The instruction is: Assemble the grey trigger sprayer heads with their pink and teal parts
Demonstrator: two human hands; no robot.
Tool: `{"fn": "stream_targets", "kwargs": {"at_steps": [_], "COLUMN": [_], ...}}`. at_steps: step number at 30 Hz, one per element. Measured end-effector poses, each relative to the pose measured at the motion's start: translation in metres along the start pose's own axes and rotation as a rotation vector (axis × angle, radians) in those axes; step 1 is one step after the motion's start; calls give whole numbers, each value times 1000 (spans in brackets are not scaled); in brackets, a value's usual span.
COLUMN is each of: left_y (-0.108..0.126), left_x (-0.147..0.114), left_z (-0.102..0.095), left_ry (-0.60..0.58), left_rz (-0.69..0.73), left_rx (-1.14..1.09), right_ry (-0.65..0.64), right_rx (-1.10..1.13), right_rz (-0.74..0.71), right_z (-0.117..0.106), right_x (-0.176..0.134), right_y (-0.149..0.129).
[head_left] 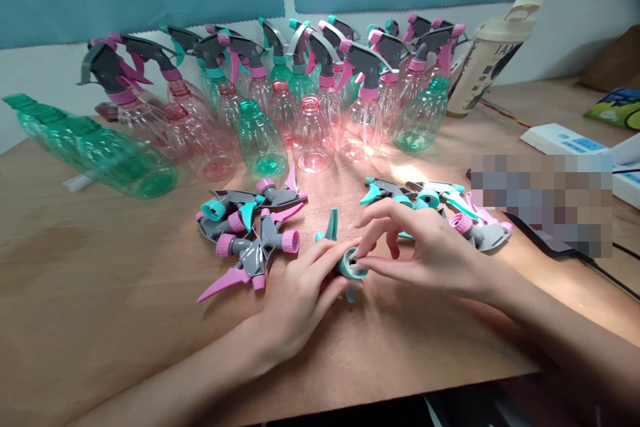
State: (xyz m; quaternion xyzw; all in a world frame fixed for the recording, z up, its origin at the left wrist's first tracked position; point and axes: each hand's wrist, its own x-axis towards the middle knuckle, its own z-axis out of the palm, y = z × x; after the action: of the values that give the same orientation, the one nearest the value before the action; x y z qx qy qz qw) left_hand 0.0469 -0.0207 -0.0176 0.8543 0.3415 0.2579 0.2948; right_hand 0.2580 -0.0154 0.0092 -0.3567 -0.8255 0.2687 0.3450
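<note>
My left hand (pixel 305 290) is closed around a teal and grey spray trigger head (pixel 353 264), its round collar turned up toward me. Thumb and forefinger of my right hand (pixel 417 247) pinch at the collar's opening; what they hold, if anything, is too small to make out. To the left of my hands lies a heap of loose pink, teal and grey trigger heads (pixel 250 255). Behind my right hand is a second heap of trigger heads (pixel 480 235), partly covered by that hand.
Pink and green spray bottles stand in rows at the back, many with heads fitted, such as a pink bottle (pixel 361 133). Open green bottles (pixel 125 160) lean at the left. A white tumbler (pixel 493 60), a power strip (pixel 575 147) and a blurred-out device (pixel 540 207) are at the right.
</note>
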Motion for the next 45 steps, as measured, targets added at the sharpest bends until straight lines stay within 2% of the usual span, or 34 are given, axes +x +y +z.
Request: {"fn": "stream_targets", "kwargs": {"at_steps": [5, 14, 24, 28, 31, 35, 45], "left_y": [1, -1, -1, -1, 0, 0, -3], "left_x": [0, -2, 2, 1, 1, 2, 2], "left_z": [0, 1, -1, -1, -1, -1, -4], "left_ry": [11, 10, -20, -12, -11, -11, -21], "left_rz": [-38, -93, -34, -22, -28, -34, -94], "left_rx": [21, 76, -47, 14, 30, -18, -108], "right_ry": [-78, -30, 47, -10, -75, -102, 37], "right_rx": [-64, -41, -53, -149, -199, -161, -89], "right_rz": [2, 9, -45, -65, -26, 34, -41], "right_z": [-6, 2, 5, -2, -6, -7, 3], "right_x": [0, -1, -2, 0, 1, 2, 0], "right_y": [-1, -5, -4, -6, -7, -6, 3]}}
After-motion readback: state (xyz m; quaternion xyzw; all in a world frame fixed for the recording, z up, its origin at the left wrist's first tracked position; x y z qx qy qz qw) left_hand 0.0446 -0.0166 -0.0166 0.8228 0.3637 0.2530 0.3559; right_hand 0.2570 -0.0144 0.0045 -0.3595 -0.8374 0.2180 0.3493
